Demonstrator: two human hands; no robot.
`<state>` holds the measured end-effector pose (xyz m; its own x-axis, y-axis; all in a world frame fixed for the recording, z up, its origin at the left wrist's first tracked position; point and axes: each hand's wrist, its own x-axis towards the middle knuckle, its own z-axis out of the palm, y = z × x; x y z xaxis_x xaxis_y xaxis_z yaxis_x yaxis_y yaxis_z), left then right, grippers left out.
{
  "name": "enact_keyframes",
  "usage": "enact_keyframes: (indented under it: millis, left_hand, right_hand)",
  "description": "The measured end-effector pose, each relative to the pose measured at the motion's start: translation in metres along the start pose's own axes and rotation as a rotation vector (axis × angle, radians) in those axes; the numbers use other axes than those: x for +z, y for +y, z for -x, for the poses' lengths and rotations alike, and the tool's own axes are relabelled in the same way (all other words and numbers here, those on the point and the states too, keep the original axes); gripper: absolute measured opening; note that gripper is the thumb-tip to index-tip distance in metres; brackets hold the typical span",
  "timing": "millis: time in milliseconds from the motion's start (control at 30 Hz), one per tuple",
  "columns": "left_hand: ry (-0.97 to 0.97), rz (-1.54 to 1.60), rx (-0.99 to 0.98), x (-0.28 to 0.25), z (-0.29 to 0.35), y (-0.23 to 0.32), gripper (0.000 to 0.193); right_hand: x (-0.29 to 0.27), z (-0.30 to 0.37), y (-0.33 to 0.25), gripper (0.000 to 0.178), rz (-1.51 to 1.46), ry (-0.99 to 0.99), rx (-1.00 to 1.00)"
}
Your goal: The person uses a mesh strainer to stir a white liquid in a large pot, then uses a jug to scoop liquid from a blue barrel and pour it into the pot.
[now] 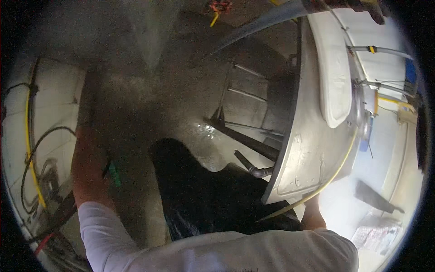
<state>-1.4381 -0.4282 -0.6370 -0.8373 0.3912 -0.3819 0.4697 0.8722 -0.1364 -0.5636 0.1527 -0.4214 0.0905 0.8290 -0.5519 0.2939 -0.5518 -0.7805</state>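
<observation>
My bare left arm [88, 158] reaches forward along the left side. Its far end fades into shadow and mist, so the fingers cannot be made out. A pale cone of spray or mist [154, 36] shows ahead at the top, and its source is unclear. Of my right arm [312, 214], only a short stretch shows by the near end of the metal counter [301, 158]; the hand is hidden. A thin yellow hose [328, 183] crosses that counter's corner toward my right side. A black apron [199, 195] covers my front.
A long white tray [335, 68] lies on the counter. Beneath are a dark pipe [260, 172] and metal rack bars [247, 94]. A red valve wheel [220, 6] sits far ahead. Black cables [43, 136] hang on the left wall. The floor [199, 129] looks wet.
</observation>
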Motion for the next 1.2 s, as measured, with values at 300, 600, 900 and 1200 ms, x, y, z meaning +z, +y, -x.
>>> enact_keyframes:
  millis: [300,600,900,1200]
  left_hand:
    - [-0.052,-0.047,0.014,0.034,0.02,-0.028,0.053]
    - [-0.11,-0.103,0.035,0.07,0.054,-0.06,0.049]
    - [-0.191,-0.218,0.103,0.082,0.075,-0.067,0.045]
    - [-0.527,-0.341,0.513,0.006,0.195,0.117,0.042]
  right_hand:
    - [-0.003,0.012,-0.013,0.028,-0.039,0.1,-0.043]
    - [0.007,0.012,-0.023,0.035,-0.058,0.128,-0.059]
    - [0.006,0.031,-0.016,0.04,-0.026,0.193,-0.061]
    - [-0.063,0.047,0.0,0.025,-0.27,0.0,0.126]
